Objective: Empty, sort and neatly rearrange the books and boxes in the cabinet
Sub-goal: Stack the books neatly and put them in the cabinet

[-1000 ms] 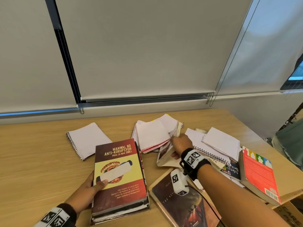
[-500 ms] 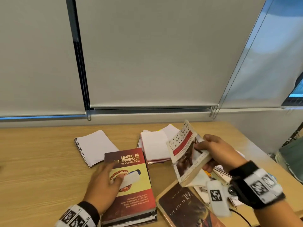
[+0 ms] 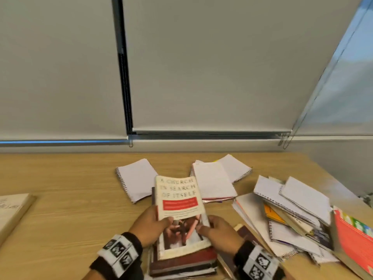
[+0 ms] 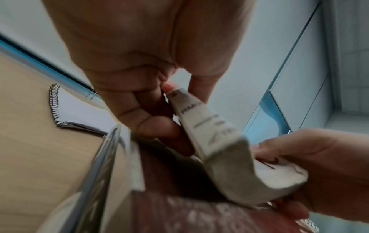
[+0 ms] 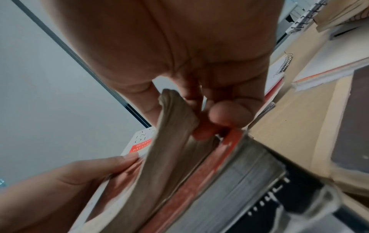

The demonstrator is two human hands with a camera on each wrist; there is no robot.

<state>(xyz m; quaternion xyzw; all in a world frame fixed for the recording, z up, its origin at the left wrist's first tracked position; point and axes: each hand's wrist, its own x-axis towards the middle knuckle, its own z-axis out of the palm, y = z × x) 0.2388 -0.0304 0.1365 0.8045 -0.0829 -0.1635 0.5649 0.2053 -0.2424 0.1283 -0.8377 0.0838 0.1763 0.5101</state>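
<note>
A cream paperback with a red band (image 3: 179, 201) (image 4: 223, 141) (image 5: 169, 157) lies tilted on top of the dark red book stack (image 3: 181, 261) near the table's front edge. My left hand (image 3: 153, 225) (image 4: 151, 110) grips its left edge, thumb on the cover. My right hand (image 3: 218, 229) (image 5: 209, 113) grips its right edge, fingers under the pages. The paperback's far end stands a little above the stack. White spiral notebooks (image 3: 135, 178) lie beyond it on the wooden table (image 3: 60, 199).
A loose pile of notebooks and books (image 3: 292, 215) spreads to the right, ending in a red-orange book (image 3: 355, 245). A dark brown book (image 3: 246, 235) lies beside the stack. A pale book (image 3: 12, 209) sits at the left edge. Window blinds (image 3: 201, 67) rise behind the table.
My right hand carried the cream paperback from the right pile over to the stack. My left hand left the stack's cover and took hold of the paperback's left edge.
</note>
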